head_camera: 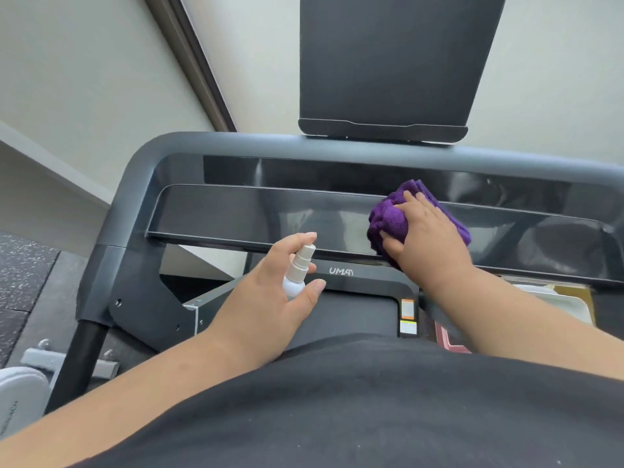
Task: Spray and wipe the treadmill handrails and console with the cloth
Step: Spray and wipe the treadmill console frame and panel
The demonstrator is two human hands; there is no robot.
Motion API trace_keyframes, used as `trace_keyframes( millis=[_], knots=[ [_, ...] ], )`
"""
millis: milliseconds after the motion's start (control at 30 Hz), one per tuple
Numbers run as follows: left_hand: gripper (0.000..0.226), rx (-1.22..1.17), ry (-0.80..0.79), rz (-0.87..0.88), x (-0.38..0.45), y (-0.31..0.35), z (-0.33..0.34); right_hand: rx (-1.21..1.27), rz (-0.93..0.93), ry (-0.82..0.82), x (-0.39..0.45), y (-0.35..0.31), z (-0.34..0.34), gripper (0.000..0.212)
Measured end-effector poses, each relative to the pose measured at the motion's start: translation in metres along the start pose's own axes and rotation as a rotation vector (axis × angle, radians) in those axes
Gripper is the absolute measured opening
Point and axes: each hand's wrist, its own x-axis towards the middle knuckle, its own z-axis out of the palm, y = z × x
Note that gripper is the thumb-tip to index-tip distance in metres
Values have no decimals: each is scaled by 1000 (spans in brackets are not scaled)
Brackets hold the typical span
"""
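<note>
Right now you are standing at one treadmill (135, 204), its grey frame curving round from the left handrail (111, 238) across the top of the view. One glossy black console panel (236, 214) is stretching across in front of you, and one dark tablet holder (388, 62) is rising above it against the pale wall. Below the console, one black belt deck (351, 315) is showing, with a white logo (341, 271) on the cover at its head and two small warning stickers (407, 317) stacked at its right edge.

You are using two hands. Your right hand (425, 238) is pressing one bunched purple cloth (388, 221) against the right part of the console panel, fingers curling over the top of it and thumb tucking under, so it is grasping the cloth. Your left hand (270, 298) is holding one small white spray bottle (297, 271) just below the console's lower edge, nozzle pointing up toward the panel; your fingers are wrapping round the bottle's body and your forefinger is arching over the spray head.
</note>
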Motion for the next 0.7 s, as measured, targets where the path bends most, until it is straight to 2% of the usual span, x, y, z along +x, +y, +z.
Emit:
trace_keyframes(
  millis=[133,200,300,367,700],
  knots=[
    [61,18,20,11,-2,13,10,282,46,161,-1,-5,-11,34],
    [62,32,24,13,-2,19,17,349,-50,170,5,-20,-9,39],
    [67,62,5,16,1,29,29,141,-246,-13,14,-39,6,61],
    [70,80,-15,22,5,36,38,-4,-321,-66,16,-37,17,69],
    [61,95,-86,44,20,72,83,27,-163,28,-9,72,-14,62]
  ],
)
